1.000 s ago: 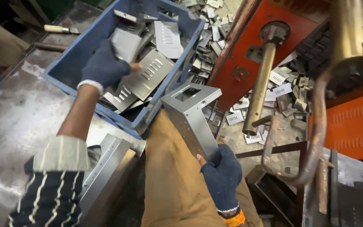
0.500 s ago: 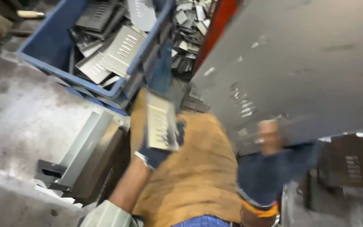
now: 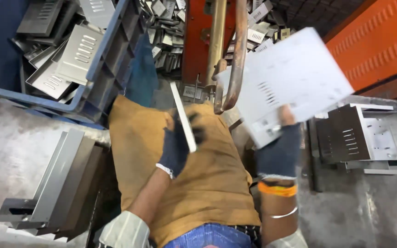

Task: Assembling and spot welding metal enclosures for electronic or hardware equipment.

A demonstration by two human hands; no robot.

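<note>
Your left hand [image 3: 176,146], in a dark blue glove, is closing around a thin flat metal piece [image 3: 183,115]. You are seeing this piece from its edge, so it is looking like a narrow pale strip, tilted, above your brown apron [image 3: 207,183]. Your fingers are wrapping around its lower end.

Your right hand [image 3: 279,149], also in a dark glove, is gripping the lower corner of a large bent metal sheet [image 3: 290,82] with small slots in it. You are holding the sheet up in the air, tilted, and it is a little blurred. It is standing just in front of a curved rusty pipe [image 3: 237,55] and a brass-coloured rod [image 3: 217,41], which are rising before a red machine part [image 3: 198,36].

On your left, a blue plastic crate [image 3: 111,59] is holding more slotted metal pieces. Beside it, folded metal channels [image 3: 56,179] are lying on the grey metal table [image 3: 5,138]. On your right, some finished metal boxes [image 3: 364,138] are standing under an orange panel [image 3: 377,46]. Many small metal scraps [image 3: 161,23] are lying behind the crate.
</note>
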